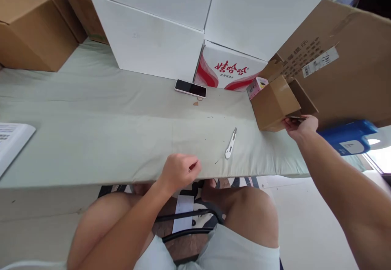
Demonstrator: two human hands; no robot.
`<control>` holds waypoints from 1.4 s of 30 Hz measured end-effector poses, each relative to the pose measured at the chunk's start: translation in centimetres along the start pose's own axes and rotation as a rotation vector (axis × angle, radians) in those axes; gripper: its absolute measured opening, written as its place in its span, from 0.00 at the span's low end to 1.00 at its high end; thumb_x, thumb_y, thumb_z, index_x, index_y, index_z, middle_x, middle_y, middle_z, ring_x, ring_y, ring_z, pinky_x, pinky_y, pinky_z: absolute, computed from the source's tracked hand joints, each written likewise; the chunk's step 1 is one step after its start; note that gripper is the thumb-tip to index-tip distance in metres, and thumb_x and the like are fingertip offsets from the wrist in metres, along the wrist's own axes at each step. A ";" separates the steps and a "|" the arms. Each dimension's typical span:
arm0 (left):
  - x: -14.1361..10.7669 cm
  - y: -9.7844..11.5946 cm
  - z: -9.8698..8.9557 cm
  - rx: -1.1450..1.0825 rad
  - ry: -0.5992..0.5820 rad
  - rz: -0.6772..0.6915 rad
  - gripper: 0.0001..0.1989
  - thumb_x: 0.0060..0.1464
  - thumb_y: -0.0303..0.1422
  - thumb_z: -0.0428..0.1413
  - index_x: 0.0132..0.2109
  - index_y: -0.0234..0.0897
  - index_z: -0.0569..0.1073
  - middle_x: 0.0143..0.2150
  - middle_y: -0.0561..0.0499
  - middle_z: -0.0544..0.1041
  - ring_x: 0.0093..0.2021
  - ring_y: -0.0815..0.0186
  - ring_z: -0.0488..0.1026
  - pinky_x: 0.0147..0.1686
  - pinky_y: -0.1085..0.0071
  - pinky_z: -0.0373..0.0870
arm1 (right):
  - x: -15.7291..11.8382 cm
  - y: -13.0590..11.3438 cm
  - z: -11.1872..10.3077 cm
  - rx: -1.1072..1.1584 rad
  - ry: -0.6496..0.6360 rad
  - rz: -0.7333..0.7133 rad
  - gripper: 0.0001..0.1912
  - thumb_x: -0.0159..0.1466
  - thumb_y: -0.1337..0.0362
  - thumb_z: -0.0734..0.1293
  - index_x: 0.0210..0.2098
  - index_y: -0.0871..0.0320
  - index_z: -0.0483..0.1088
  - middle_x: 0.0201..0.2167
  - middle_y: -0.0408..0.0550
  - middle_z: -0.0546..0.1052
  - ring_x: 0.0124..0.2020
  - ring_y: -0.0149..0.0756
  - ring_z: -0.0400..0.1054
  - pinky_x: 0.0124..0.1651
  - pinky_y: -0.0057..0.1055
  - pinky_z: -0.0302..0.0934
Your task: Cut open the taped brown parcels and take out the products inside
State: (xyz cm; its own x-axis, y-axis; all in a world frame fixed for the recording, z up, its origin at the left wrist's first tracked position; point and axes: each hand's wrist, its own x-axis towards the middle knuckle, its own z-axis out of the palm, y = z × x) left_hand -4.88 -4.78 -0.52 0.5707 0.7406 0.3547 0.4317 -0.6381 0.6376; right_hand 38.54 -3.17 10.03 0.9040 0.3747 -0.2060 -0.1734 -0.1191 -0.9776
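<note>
My left hand is curled closed at the table's front edge, and nothing shows in it. Out to the right, my right hand is closed on a thin dark flat object at the mouth of an open small cardboard box. The flat object is mostly covered by the fingers. A white utility knife lies on the pale green cloth between my hands. Farther back, a phone lies face up, with small brown scraps beside it.
White boxes stand along the back, with a red-and-white carton among them. A small pink box, a large cardboard box and a blue container are at right. Brown cartons and a white object are at left.
</note>
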 end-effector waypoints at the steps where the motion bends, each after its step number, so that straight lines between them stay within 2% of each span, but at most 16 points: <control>1: 0.0 -0.1 0.1 0.007 0.017 0.033 0.20 0.60 0.32 0.47 0.21 0.39 0.50 0.16 0.57 0.53 0.20 0.70 0.48 0.23 0.68 0.44 | 0.8 -0.1 0.7 0.020 0.030 0.014 0.10 0.60 0.68 0.54 0.23 0.55 0.56 0.21 0.43 0.57 0.23 0.30 0.58 0.28 0.25 0.63; 3: 0.0 -0.3 0.3 0.026 0.036 0.084 0.20 0.61 0.30 0.47 0.21 0.39 0.51 0.16 0.57 0.55 0.19 0.70 0.50 0.23 0.69 0.45 | 2.3 -0.2 2.0 0.071 0.081 0.046 0.10 0.62 0.67 0.54 0.24 0.54 0.56 0.22 0.42 0.57 0.23 0.29 0.57 0.28 0.24 0.61; 7: 0.4 -0.9 0.9 0.053 0.014 0.111 0.20 0.62 0.28 0.48 0.21 0.39 0.54 0.15 0.57 0.57 0.19 0.71 0.52 0.23 0.69 0.47 | 4.7 -0.4 4.6 0.139 0.079 0.045 0.15 0.69 0.59 0.50 0.29 0.54 0.60 0.25 0.41 0.58 0.24 0.28 0.58 0.29 0.24 0.61; 10: 1.0 -1.1 1.4 0.056 -0.002 0.114 0.21 0.62 0.28 0.48 0.21 0.39 0.53 0.15 0.57 0.57 0.19 0.71 0.52 0.23 0.69 0.48 | 5.4 0.1 5.9 0.203 -0.042 -0.017 0.22 0.73 0.49 0.46 0.47 0.53 0.65 0.33 0.44 0.67 0.32 0.31 0.70 0.38 0.28 0.66; 12: 1.4 -1.2 1.6 0.045 0.004 0.125 0.21 0.62 0.28 0.49 0.21 0.39 0.53 0.15 0.57 0.57 0.19 0.71 0.52 0.23 0.69 0.48 | 4.9 0.7 6.2 0.198 -0.190 -0.020 0.25 0.74 0.46 0.46 0.61 0.48 0.58 0.43 0.48 0.73 0.43 0.33 0.75 0.47 0.33 0.67; 13: 1.6 -1.2 1.8 0.035 0.008 0.128 0.21 0.62 0.28 0.49 0.21 0.39 0.53 0.15 0.57 0.57 0.19 0.71 0.52 0.23 0.69 0.47 | 4.2 1.0 6.2 0.162 -0.245 0.002 0.25 0.74 0.46 0.47 0.64 0.46 0.55 0.47 0.48 0.74 0.47 0.34 0.76 0.51 0.35 0.66; 15: 1.6 -1.1 1.9 0.018 0.018 0.113 0.21 0.62 0.28 0.48 0.21 0.39 0.52 0.15 0.57 0.56 0.19 0.71 0.51 0.22 0.68 0.46 | 2.4 1.6 5.9 0.052 -0.285 0.067 0.23 0.74 0.47 0.50 0.62 0.46 0.57 0.48 0.49 0.77 0.49 0.35 0.76 0.53 0.36 0.65; 17: 1.4 -0.8 1.8 0.005 0.027 0.074 0.21 0.61 0.29 0.48 0.21 0.39 0.52 0.15 0.57 0.56 0.19 0.70 0.50 0.23 0.68 0.46 | 0.1 2.0 5.6 -0.043 -0.296 0.118 0.17 0.74 0.49 0.52 0.53 0.49 0.63 0.46 0.49 0.79 0.45 0.36 0.77 0.49 0.35 0.66; 20: 0.6 0.0 1.1 -0.016 0.016 0.012 0.20 0.59 0.31 0.49 0.20 0.39 0.53 0.15 0.55 0.58 0.19 0.70 0.52 0.24 0.67 0.46 | -3.8 2.1 5.6 -0.176 -0.380 0.160 0.13 0.74 0.55 0.54 0.40 0.51 0.65 0.40 0.49 0.80 0.40 0.36 0.76 0.42 0.32 0.67; 23: -0.3 1.1 -0.4 -0.023 -0.051 -0.048 0.19 0.58 0.32 0.50 0.19 0.38 0.58 0.16 0.53 0.63 0.20 0.69 0.56 0.25 0.66 0.46 | -7.5 2.1 6.8 -0.349 -0.492 0.134 0.10 0.72 0.59 0.57 0.38 0.52 0.68 0.38 0.47 0.80 0.37 0.34 0.77 0.39 0.30 0.69; 25: -0.6 1.4 -1.9 -0.016 -0.122 -0.102 0.18 0.58 0.33 0.51 0.20 0.38 0.63 0.18 0.52 0.68 0.21 0.67 0.61 0.25 0.65 0.47 | -10.0 2.1 8.5 -0.466 -0.584 0.061 0.05 0.70 0.61 0.62 0.40 0.51 0.70 0.39 0.47 0.81 0.39 0.34 0.77 0.41 0.30 0.71; 28: -0.7 0.8 -4.3 -0.005 -0.292 -0.229 0.15 0.58 0.33 0.52 0.23 0.38 0.71 0.24 0.48 0.77 0.26 0.63 0.71 0.26 0.66 0.51 | -13.9 2.5 12.6 -0.657 -0.782 -0.106 0.08 0.65 0.60 0.69 0.45 0.50 0.73 0.44 0.46 0.81 0.45 0.34 0.77 0.45 0.29 0.72; 31: -0.7 -1.0 -6.2 -0.003 -0.454 -0.355 0.10 0.56 0.31 0.54 0.30 0.37 0.79 0.32 0.42 0.82 0.34 0.56 0.79 0.29 0.66 0.61 | -18.4 3.8 18.2 -0.862 -0.997 -0.348 0.14 0.63 0.56 0.70 0.48 0.49 0.74 0.47 0.47 0.81 0.50 0.37 0.76 0.51 0.34 0.72; 34: -0.9 -3.0 -7.6 -0.019 -0.479 -0.418 0.10 0.55 0.31 0.56 0.38 0.35 0.82 0.39 0.38 0.84 0.40 0.51 0.82 0.34 0.64 0.69 | -23.1 5.9 24.6 -0.961 -1.140 -0.614 0.16 0.61 0.54 0.70 0.48 0.50 0.73 0.48 0.49 0.79 0.53 0.43 0.74 0.57 0.45 0.70; 38: -0.9 -4.3 -9.2 -0.071 -0.466 -0.454 0.16 0.60 0.37 0.52 0.45 0.36 0.83 0.44 0.38 0.85 0.46 0.50 0.83 0.38 0.63 0.73 | -28.4 8.4 34.0 -0.915 -1.225 -0.813 0.18 0.59 0.59 0.71 0.48 0.51 0.73 0.52 0.52 0.76 0.59 0.49 0.70 0.66 0.52 0.63; 42: -0.5 -4.8 -10.0 -0.174 -0.494 -0.443 0.19 0.62 0.40 0.50 0.48 0.37 0.82 0.45 0.38 0.84 0.48 0.50 0.82 0.41 0.60 0.74 | -32.9 8.5 43.5 -0.868 -1.150 -1.190 0.24 0.58 0.63 0.70 0.55 0.55 0.70 0.53 0.56 0.71 0.60 0.53 0.67 0.68 0.58 0.58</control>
State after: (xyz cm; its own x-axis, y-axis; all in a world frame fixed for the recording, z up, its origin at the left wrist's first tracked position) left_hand -14.21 0.05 3.04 0.6354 0.7147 -0.2924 0.6032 -0.2230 0.7658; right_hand -9.68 23.48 6.61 -0.3509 0.9158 0.1954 0.8257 0.4010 -0.3966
